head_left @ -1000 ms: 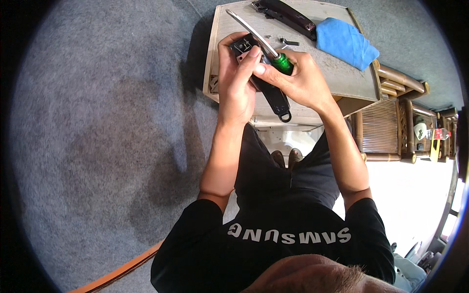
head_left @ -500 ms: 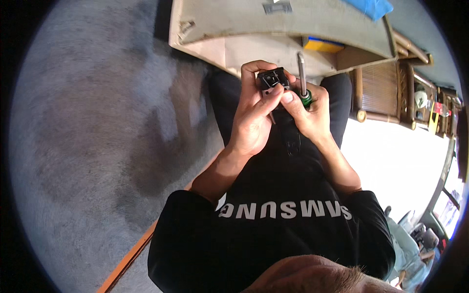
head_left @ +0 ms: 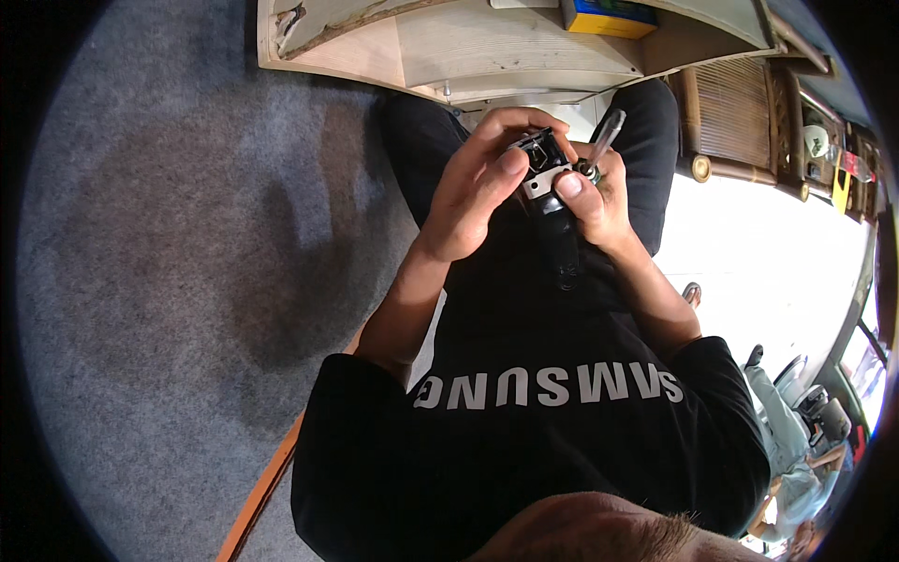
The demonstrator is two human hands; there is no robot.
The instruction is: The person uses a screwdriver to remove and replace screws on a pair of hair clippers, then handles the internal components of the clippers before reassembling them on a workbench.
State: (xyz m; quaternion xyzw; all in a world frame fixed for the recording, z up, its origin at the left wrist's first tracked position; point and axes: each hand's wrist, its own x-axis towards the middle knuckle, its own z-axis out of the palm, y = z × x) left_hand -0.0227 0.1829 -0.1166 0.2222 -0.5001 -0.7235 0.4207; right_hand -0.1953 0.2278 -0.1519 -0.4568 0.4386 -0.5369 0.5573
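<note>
Between my hands, above my lap, is a black device (head_left: 558, 234) with a long dark body, a silver band and an open-looking top showing small inner parts. My left hand (head_left: 468, 201) grips its top from the left, thumb on the near edge and fingers curled over the far side. My right hand (head_left: 607, 211) presses its thumb on the silver band. The same hand also holds a screwdriver (head_left: 609, 136) with a green handle, mostly hidden in the palm, its metal shaft pointing up and away from the device.
Ahead of my knees stands a pale wooden cabinet (head_left: 510, 56) with a blue and yellow box (head_left: 611, 21) inside. Bamboo furniture (head_left: 735, 122) is at the right. Grey carpet (head_left: 159, 244) and an orange strip (head_left: 262, 492) lie left. Another person (head_left: 791, 459) is at the lower right.
The device has turned, and its silver band and dark body show more. My left thumb has moved up along it, and the screwdriver shaft leans further right. The view has shifted against the cabinet.
</note>
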